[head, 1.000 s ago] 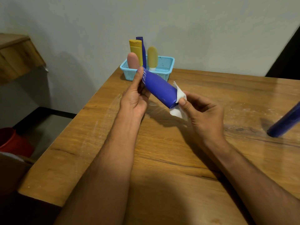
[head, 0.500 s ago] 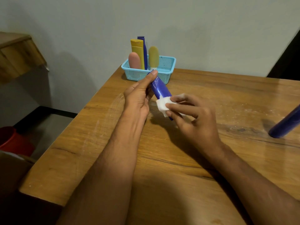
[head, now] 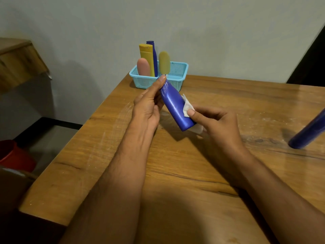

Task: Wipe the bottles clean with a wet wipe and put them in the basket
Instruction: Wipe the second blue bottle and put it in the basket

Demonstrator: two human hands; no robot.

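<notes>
A blue bottle point(head: 175, 106) is held tilted above the wooden table point(head: 175, 173), its base toward me. My left hand point(head: 149, 106) grips its upper end with thumb and fingers. My right hand point(head: 218, 124) pinches a white wet wipe point(head: 187, 107) against the bottle's right side near the base. Behind them a light blue basket point(head: 179, 74) stands at the table's far edge, holding a pink bottle point(head: 143, 66), a yellow bottle point(head: 146, 55), a slim blue bottle point(head: 154, 57) and a pale yellow bottle point(head: 164, 62), all upright.
Another dark blue bottle point(head: 307, 132) leans in at the right edge of the table. The table's left edge drops to the floor, where a red bucket point(head: 14, 155) stands. A wooden shelf point(head: 19, 60) juts out at the far left.
My right hand slid the wipe up over the bottle and back down toward its base. The bottle's body is uncovered again. My left hand kept its grip.
</notes>
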